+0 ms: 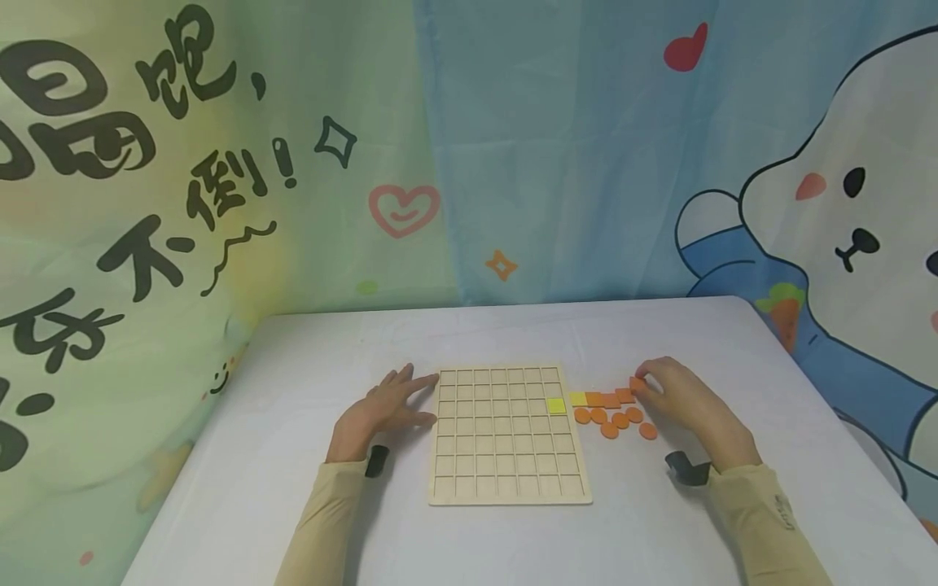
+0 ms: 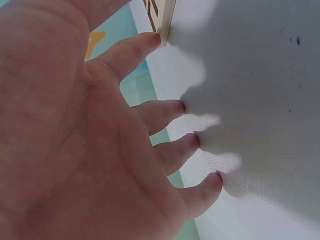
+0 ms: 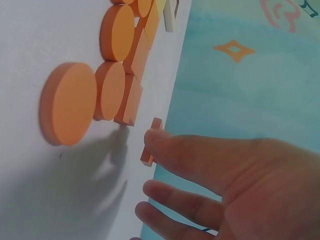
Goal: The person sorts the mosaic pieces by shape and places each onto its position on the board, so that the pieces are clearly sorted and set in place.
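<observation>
A pale wooden grid board [image 1: 498,488] lies on the table, with one yellow square tile [image 1: 556,405] in a cell near its right edge. Fingers spread, my left hand [image 1: 383,408] rests at the board's left edge; in the left wrist view its index fingertip [image 2: 156,38] touches the board's corner and the other fingertips stand on the cloth. Between thumb and finger my right hand [image 1: 680,399] pinches an orange square tile [image 3: 146,161], held on edge just beyond the row of orange square tiles [image 1: 611,400]. Several orange round discs [image 3: 70,105] lie in front of that row.
Another yellow tile [image 1: 579,399] begins the row, right beside the board. White cloth covers the table [image 1: 352,342], and a printed curtain [image 1: 557,163] hangs behind its far edge. A dark strap [image 1: 687,470] shows at the right wrist.
</observation>
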Demonstrator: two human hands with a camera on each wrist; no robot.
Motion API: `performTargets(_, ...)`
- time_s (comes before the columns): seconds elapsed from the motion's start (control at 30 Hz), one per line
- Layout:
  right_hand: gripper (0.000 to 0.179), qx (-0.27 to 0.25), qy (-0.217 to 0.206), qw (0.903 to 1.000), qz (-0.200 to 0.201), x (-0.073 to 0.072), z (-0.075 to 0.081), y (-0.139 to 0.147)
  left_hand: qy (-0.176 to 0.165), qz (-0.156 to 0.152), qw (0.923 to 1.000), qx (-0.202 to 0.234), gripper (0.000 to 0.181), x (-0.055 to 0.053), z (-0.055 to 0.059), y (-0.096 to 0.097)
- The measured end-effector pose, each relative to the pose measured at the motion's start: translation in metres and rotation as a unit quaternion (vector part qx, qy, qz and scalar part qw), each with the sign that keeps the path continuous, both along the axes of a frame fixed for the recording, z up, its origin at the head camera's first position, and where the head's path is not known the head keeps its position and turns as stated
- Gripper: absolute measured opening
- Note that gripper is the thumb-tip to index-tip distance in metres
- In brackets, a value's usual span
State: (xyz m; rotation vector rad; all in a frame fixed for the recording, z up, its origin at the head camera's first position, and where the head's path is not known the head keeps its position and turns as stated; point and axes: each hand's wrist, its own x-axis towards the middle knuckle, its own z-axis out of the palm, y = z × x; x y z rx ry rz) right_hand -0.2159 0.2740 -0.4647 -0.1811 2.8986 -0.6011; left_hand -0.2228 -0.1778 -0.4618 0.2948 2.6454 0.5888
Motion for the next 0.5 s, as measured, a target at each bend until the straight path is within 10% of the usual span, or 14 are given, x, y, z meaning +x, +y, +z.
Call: performTargets(0.5, 0.032, 0.0, 0.01, 0.9999, 0.014, 0.0025, 0.0062, -0.0095, -0.002, 0.0, 1.0, 0.005, 0.073, 0.0003, -0.0002, 0.0)
